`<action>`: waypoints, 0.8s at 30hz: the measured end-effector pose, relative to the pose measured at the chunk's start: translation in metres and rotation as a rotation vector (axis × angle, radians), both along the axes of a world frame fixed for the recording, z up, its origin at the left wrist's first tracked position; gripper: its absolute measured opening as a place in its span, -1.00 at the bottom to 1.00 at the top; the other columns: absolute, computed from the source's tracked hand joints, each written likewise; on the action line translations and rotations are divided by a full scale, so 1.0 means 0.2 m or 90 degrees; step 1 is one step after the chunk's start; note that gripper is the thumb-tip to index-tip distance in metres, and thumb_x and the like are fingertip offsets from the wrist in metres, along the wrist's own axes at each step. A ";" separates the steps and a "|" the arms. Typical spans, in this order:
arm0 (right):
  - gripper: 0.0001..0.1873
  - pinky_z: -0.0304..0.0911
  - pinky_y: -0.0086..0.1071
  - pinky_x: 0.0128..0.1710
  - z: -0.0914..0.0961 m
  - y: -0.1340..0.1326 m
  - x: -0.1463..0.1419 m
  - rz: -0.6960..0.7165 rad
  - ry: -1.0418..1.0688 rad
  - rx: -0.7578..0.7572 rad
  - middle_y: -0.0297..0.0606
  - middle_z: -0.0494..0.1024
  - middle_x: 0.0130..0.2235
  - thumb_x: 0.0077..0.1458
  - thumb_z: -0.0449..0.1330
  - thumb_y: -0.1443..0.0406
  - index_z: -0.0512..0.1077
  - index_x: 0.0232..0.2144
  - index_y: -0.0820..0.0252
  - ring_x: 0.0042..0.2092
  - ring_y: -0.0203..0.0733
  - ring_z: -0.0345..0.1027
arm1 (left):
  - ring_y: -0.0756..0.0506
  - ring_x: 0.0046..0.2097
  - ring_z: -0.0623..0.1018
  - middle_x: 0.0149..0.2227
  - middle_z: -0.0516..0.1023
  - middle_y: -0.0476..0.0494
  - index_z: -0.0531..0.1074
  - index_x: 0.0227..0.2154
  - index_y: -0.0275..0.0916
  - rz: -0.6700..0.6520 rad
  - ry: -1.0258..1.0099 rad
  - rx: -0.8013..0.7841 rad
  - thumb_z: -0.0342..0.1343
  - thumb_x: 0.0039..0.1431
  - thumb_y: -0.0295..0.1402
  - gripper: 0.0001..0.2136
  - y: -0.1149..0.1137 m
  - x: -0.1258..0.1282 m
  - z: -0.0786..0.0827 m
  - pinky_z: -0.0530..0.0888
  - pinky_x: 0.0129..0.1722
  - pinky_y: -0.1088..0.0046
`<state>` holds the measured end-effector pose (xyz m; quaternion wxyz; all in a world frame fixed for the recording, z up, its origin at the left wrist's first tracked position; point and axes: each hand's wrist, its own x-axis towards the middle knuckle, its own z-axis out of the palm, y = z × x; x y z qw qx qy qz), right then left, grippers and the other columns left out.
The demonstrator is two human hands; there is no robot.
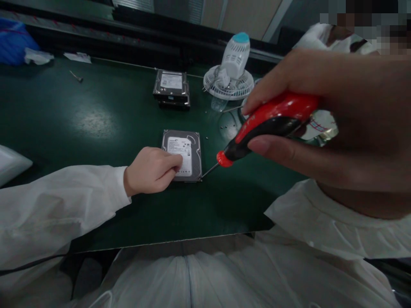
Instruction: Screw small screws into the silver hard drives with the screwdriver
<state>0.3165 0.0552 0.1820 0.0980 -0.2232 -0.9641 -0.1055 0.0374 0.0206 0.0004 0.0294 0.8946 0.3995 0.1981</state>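
A hard drive (196, 149) with a white label lies flat on the green tabletop. My left hand (156, 170) is closed over its lower left part, with a fingertip on the label holding it down; some of the fingers are hidden underneath. Wrapped round the handle of a red and black screwdriver (272, 122), my right hand (346, 128) is close to the camera. The screwdriver slants down to the left, and its tip meets the drive's lower right corner. Whether a screw sits under the tip is too small to tell.
Behind the drive, several more hard drives (171, 83) are stacked. A white fan (236, 55) lies face down at the back, with small screws (226, 127) in front of it. A white object (13, 164) is at the left. Another person (316, 40) is at the upper right.
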 end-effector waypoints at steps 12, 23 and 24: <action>-0.63 0.40 -0.26 -0.24 0.00 0.01 0.00 0.044 0.014 -0.002 -0.45 0.50 -0.18 0.30 -0.04 0.00 0.40 -0.01 -0.07 -0.38 -0.36 0.40 | -0.08 -0.54 0.47 -0.56 0.52 -0.07 0.43 -0.48 -0.21 -0.020 -0.016 0.025 -0.12 0.11 -0.44 -0.78 0.00 0.01 0.04 0.27 -0.50 0.37; -0.60 0.35 -0.28 -0.30 0.00 -0.01 0.00 0.015 0.019 0.022 -0.48 0.50 -0.30 0.29 -0.05 -0.12 0.43 -0.15 -0.10 -0.41 -0.39 0.33 | -0.07 -0.52 0.47 -0.55 0.52 -0.05 0.43 -0.47 -0.20 0.001 0.004 0.005 -0.14 0.13 -0.41 -0.77 0.00 0.01 0.02 0.29 -0.47 0.38; -0.61 0.38 -0.27 -0.25 0.00 -0.01 0.00 0.016 0.021 0.012 -0.48 0.52 -0.23 0.28 -0.04 -0.10 0.43 -0.09 -0.12 -0.36 -0.36 0.38 | -0.07 -0.52 0.47 -0.55 0.53 -0.05 0.43 -0.46 -0.20 0.003 0.005 0.005 -0.14 0.13 -0.40 -0.77 0.00 0.01 0.02 0.29 -0.47 0.37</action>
